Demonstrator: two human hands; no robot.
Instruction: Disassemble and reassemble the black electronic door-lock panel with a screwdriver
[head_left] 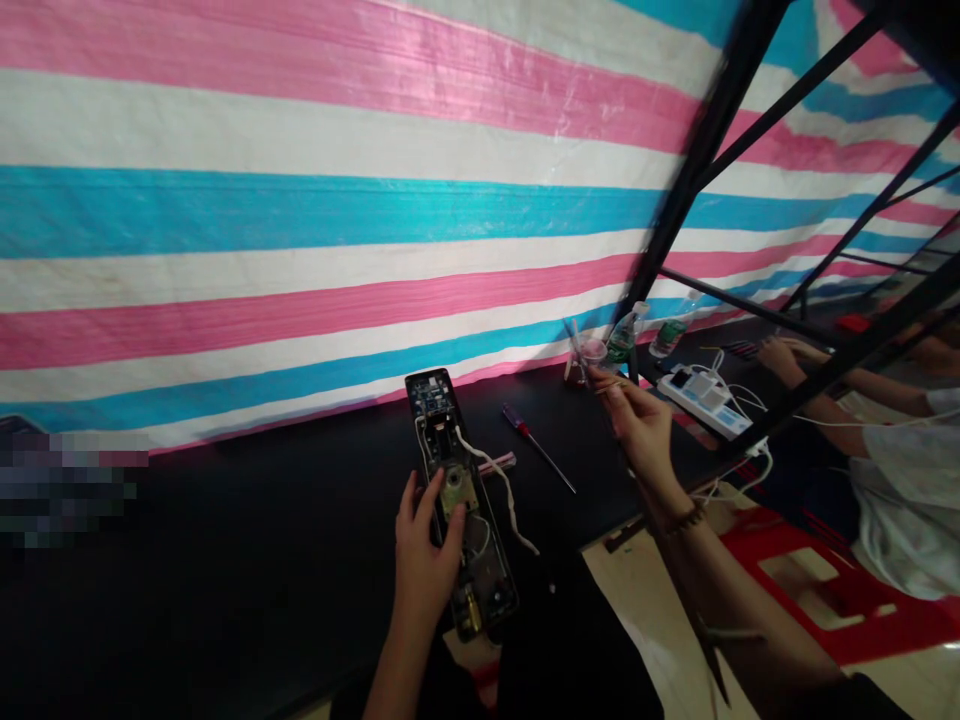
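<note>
Green labels wrap two bottles [624, 338] [667, 338] right of centre (their print is too small to read), and blue marks on the power strip [709, 408] are likewise illegible. The left hand [426, 545], below centre, reaches up from the bottom edge, fingers spread and loosely resting on the opened device [491, 565], which lies on the black table [225, 560]. The right hand [643, 430], right of centre, is raised, its forearm slanting from the lower right; fingertips draw together, but whether they grip anything I cannot tell. A screwdriver [536, 445] lies between device and right hand.
</note>
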